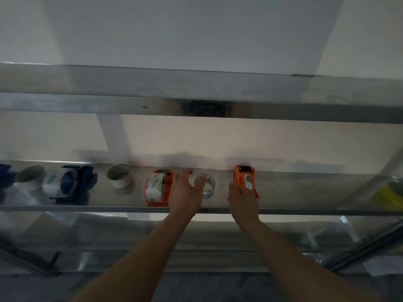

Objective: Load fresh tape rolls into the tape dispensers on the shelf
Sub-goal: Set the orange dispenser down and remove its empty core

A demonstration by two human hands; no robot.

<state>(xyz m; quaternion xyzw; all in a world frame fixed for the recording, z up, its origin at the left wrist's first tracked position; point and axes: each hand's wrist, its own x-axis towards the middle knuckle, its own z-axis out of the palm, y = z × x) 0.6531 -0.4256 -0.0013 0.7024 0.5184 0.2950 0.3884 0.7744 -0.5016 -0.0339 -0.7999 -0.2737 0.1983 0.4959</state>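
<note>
Shelf [305,192] of grey metal, seen from the head camera. Reference point: clear tape roll [207,187], lying flat near mid-shelf with its hole facing up.

Just right of the roll stands the right orange dispenser [244,178]. It is on edge, long axis front to back, black roller end toward the wall and handle end toward the person. The right hand [242,198] covers that handle end, fingers curled round it.

The left hand [185,190] is just left of the roll, fingers spread and straight, thumb tip over the roll's left rim. Blur prevents confirming contact.

Left of the roll, beside that hand, the left orange dispenser [157,187] carries a white roll and shares the front-to-back alignment.

Further left of the roll:
- white tape roll [120,176]
- blue dispenser [69,182]
- second white roll [30,177]

Far right of the roll: yellow object [390,196], blurred.
</note>
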